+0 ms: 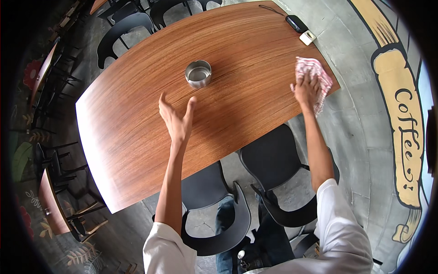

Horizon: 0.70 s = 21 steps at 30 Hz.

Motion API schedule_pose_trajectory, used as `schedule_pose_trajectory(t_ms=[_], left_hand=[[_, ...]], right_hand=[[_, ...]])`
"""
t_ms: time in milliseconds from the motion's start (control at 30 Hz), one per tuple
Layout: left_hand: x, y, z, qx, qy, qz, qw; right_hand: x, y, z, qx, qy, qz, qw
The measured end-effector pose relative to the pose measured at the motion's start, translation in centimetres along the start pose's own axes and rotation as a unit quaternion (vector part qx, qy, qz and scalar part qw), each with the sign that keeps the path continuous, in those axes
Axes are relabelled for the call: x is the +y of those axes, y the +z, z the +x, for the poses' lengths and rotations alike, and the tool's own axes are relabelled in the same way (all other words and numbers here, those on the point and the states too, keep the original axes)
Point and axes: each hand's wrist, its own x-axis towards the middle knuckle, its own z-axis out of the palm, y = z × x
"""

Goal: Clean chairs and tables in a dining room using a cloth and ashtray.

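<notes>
Under my right hand (308,89) a red-and-white checked cloth (313,66) lies crumpled at the right end of the wooden table (137,147). My fingers are spread over the cloth and press it to the tabletop, and part of it hangs past the table's edge. My left hand (178,118) is held above the middle of the table with thumb and fingers apart and nothing in it. Just beyond its fingertips stands a round metal ashtray (198,74) with notches in its rim.
At the far right corner sit a black case (296,24) with a cord and a small white box (307,37). Two black chairs (272,157) stand between me and the table; another chair (126,30) is across it. A painted wall (403,137) runs along the right.
</notes>
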Motion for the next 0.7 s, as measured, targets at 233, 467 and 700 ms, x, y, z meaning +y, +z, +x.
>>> schedule_pose_trajectory(t_ms=[233,467,700], left_hand=[[-1.2,2.5,8.2,-0.098,0.074,0.113,0.986],[-3.2,-3.9,7.4,-0.100,0.065,0.061,0.991],[-2.8,-9.4,5.7,-0.058,0.064,-0.040,0.995]], right_hand=[[-12.6,-8.2,-25.3,-0.051,-0.490,0.164,0.855],[-5.5,-2.5,-5.9,0.003,-0.174,0.024,0.985],[-13.9,-1.0,-4.4,0.066,-0.060,0.088,0.992]])
